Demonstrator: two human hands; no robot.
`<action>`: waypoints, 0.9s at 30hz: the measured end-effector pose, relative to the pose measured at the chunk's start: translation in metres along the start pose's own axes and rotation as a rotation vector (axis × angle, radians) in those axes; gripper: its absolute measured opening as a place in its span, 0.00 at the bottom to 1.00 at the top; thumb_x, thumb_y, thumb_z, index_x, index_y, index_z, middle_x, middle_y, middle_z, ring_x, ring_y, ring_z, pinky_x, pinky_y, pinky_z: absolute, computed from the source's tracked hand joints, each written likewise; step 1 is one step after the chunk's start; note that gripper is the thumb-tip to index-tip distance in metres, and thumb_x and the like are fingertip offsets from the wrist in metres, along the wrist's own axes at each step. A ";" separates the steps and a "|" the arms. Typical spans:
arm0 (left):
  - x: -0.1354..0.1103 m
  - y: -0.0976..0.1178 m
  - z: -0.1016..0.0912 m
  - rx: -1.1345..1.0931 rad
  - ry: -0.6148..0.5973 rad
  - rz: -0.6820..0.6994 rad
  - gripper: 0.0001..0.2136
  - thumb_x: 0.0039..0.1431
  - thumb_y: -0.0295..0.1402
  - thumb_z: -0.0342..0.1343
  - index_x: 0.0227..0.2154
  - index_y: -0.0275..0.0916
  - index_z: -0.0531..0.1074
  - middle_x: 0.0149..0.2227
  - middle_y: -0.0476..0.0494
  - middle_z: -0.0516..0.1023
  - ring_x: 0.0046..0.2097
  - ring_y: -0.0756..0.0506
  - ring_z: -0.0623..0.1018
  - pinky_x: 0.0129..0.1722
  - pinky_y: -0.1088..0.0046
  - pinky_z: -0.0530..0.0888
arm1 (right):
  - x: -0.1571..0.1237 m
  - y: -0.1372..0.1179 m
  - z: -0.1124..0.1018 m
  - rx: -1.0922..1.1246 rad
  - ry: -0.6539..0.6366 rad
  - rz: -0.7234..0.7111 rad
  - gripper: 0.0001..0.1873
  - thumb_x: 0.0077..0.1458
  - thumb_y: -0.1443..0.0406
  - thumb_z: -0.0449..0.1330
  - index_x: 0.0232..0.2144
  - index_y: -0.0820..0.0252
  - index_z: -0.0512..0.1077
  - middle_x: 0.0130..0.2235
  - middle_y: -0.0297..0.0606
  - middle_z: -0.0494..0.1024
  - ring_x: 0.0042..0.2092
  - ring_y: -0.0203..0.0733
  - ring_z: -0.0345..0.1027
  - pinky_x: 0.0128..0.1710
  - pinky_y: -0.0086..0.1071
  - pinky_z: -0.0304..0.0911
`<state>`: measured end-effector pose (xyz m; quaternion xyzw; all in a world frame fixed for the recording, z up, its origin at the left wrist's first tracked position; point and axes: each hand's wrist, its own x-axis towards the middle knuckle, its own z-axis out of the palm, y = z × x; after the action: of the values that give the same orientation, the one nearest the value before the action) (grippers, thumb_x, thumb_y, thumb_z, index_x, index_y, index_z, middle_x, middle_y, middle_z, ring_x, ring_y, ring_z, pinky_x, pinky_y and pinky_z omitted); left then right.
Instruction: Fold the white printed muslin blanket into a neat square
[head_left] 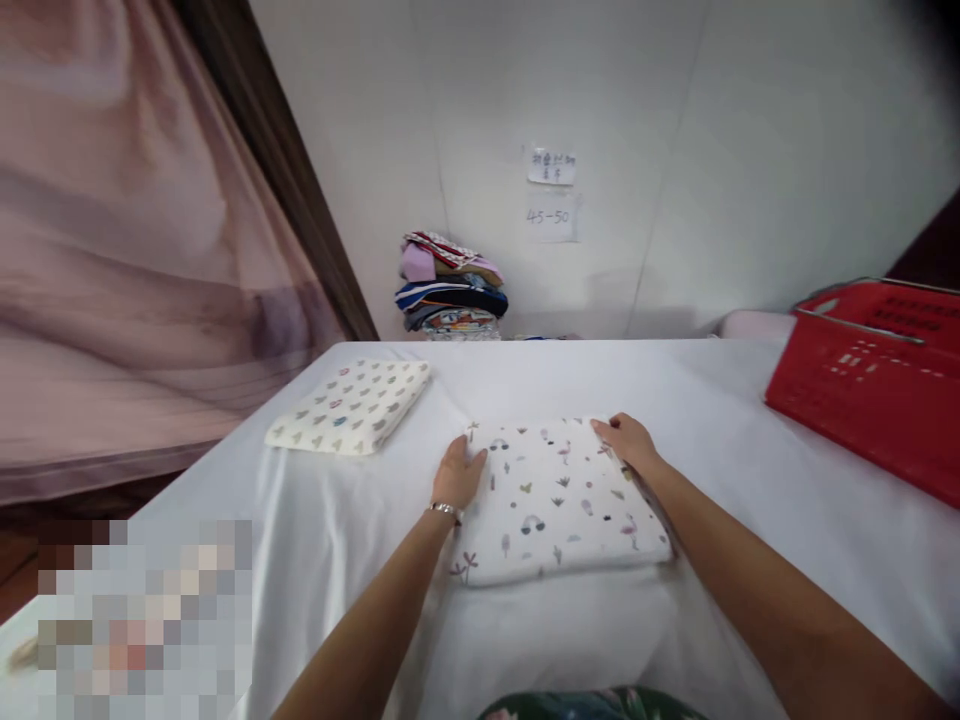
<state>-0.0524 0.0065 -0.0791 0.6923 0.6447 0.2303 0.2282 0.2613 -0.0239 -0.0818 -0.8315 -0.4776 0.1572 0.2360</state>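
Observation:
A folded white cloth (559, 500) printed with flamingos, rainbows and small plants lies flat in front of me. My left hand (459, 475), with a bracelet at the wrist, grips its left edge, the thumb on top. At the far right corner, my right hand (628, 442) holds the cloth between thumb and fingers. The fingertips of both hands are partly hidden by the cloth's edges. Left of it, beyond my left hand, rests a second folded cream cloth (349, 405) with a small grey pattern.
White sheeting (345, 540) covers the table. A red plastic basket (870, 380) stands at the right. Behind the far edge rises a stack of folded fabrics (452, 290) against the white wall. A pink curtain (150, 220) hangs at the left. The lower left corner is pixelated.

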 end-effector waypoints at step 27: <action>0.029 0.020 0.011 0.146 0.087 0.119 0.24 0.59 0.39 0.44 0.58 0.38 0.54 0.61 0.40 0.55 0.62 0.42 0.54 0.58 0.63 0.56 | -0.008 -0.022 0.001 -0.380 0.109 -0.365 0.28 0.58 0.58 0.41 0.57 0.67 0.55 0.58 0.52 0.59 0.58 0.53 0.51 0.52 0.42 0.53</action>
<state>-0.0282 0.0336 -0.0743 0.7335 0.6267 0.2257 0.1352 0.2407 -0.0209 -0.0702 -0.7683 -0.6271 -0.0257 0.1253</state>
